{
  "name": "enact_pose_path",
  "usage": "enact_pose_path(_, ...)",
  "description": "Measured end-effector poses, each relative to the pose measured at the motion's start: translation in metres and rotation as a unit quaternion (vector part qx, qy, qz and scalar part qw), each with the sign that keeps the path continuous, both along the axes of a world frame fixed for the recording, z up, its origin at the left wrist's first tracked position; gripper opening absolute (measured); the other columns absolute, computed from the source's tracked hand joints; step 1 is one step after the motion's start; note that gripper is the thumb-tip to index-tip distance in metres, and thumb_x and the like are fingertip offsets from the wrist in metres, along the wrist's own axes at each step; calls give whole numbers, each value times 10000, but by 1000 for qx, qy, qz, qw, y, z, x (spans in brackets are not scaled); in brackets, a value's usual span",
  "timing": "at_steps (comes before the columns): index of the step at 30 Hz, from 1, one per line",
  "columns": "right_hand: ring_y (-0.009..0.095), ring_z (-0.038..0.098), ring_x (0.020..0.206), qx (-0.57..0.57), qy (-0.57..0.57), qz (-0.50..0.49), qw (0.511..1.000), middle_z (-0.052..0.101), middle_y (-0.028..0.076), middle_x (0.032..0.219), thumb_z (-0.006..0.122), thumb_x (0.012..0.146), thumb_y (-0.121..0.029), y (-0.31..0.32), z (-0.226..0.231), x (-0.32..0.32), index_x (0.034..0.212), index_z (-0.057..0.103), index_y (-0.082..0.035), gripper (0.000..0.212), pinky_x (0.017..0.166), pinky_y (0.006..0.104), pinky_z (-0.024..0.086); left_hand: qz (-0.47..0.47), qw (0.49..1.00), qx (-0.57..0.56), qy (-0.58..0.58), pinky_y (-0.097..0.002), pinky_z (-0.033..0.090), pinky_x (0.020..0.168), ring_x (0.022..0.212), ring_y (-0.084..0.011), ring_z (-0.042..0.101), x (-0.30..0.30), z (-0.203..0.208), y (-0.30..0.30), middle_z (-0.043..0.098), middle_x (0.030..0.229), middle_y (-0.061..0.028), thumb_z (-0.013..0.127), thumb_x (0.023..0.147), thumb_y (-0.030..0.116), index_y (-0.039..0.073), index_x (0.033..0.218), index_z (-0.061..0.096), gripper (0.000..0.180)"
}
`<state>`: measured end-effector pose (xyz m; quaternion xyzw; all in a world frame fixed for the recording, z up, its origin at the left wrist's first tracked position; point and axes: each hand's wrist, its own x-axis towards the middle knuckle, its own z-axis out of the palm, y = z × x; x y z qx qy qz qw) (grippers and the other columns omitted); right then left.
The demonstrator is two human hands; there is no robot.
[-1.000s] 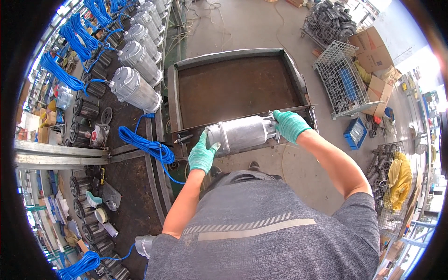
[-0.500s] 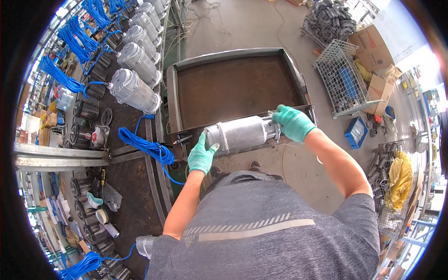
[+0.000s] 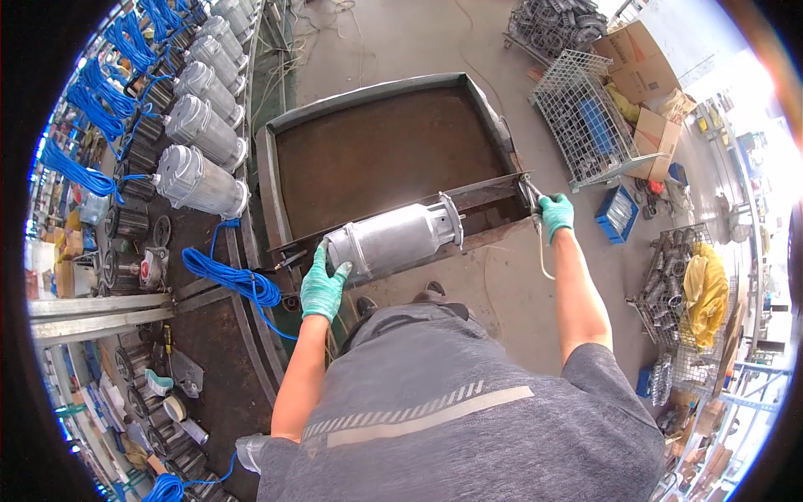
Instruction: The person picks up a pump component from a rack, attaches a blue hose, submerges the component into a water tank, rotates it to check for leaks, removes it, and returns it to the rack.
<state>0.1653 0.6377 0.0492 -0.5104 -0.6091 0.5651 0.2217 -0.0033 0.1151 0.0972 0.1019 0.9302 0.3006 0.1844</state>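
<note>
A silver-grey cast pump motor housing (image 3: pixel 393 238) lies on its side across the near edge of a rectangular metal tank (image 3: pixel 280 188). My left hand (image 3: pixel 321 289), in a green glove, grips its rounded left end, fingers on the far side and thumb nearer me. The flanged, open-framed right end of the housing stands free. At the tank's right corner, my gloved right hand (image 3: pixel 556 215) is closed at a slim metal air blow gun (image 3: pixel 530 194) with a pale hose hanging below it. The glove partly hides its grip.
Several similar housings (image 3: pixel 201 181) with blue cable coils line the bench at left. A loose blue cable coil (image 3: pixel 234 276) lies beside the tank. A wire cage (image 3: pixel 585 117) with cartons, a blue crate (image 3: pixel 617 213) and a basket of metal parts (image 3: pixel 665 289) stand at right.
My right hand has left the housing's right end and moved right to the blow gun at the tank corner. My left hand stays on the housing. The whole view has shifted.
</note>
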Motion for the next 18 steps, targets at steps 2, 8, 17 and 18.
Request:
enact_pose_path(2, 205, 676, 584, -58, 10, -37, 998, 685, 126, 798, 653, 972, -66, 5, -34, 2, 1031, 595, 13, 114, 477, 328, 563, -10, 1000, -10, -4, -491, 517, 971, 1147, -448, 656, -2, 3, 5, 676, 1283, -247, 749, 910, 409, 237, 1594, 351, 810)
enact_pose_path(8, 218, 666, 543, 80, -141, -23, 986, 683, 128, 796, 633, 1007, -203, 37, -116, 32, 1025, 582, 14, 224, 473, 356, 568, 130, 979, 124, 97, -419, 542, 900, 1007, -298, 705, -15, -12, -42, 727, 1128, -149, 702, 975, 358, 134, 1532, 452, 651)
enact_pose_path(17, 406, 669, 868, 283, -215, 140, 924, 701, 211, 946, 627, 1004, -373, -59, -8, 10, 1065, 631, -34, 344, 829, 483, 520, 427, 897, -19, 109, -432, 483, 1053, 1256, -350, 622, -70, -48, -197, 601, 1409, -226, 808, 851, 392, -4, 1433, 527, 758)
enact_pose_path(18, 393, 669, 878, 274, -166, 192, 928, 709, 212, 978, 625, 1011, -411, -69, -5, 2, 1106, 649, -41, 383, 844, 467, 523, 426, 902, -38, 65, -432, 484, 1057, 1255, -365, 622, -78, -44, -196, 586, 1429, -236, 832, 815, 444, -10, 1417, 538, 809)
